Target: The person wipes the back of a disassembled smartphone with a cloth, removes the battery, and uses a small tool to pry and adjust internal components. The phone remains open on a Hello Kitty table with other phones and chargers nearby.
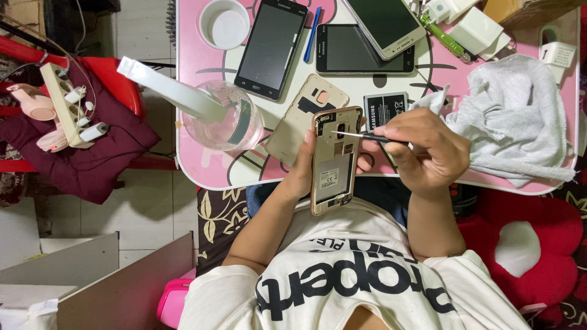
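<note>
A left hand [301, 174] closes its fingers around an opened gold phone [333, 160] (back cover off) above the lap, while the right hand [422, 150] pinches a thin tool [361, 136] against it; beyond, a loose battery [385, 109] lies on the pink table [202, 174].

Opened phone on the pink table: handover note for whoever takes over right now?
Left hand: holds the gold phone upright over the lap, back off, battery bay empty.
Right hand: grips a thin tool, tip at the phone's upper back.
On the pink table: gold back cover, black battery, three more phones, a grey cloth.
Done: cover and battery out.
Left: the tool work goes on; phone not reassembled.
</note>
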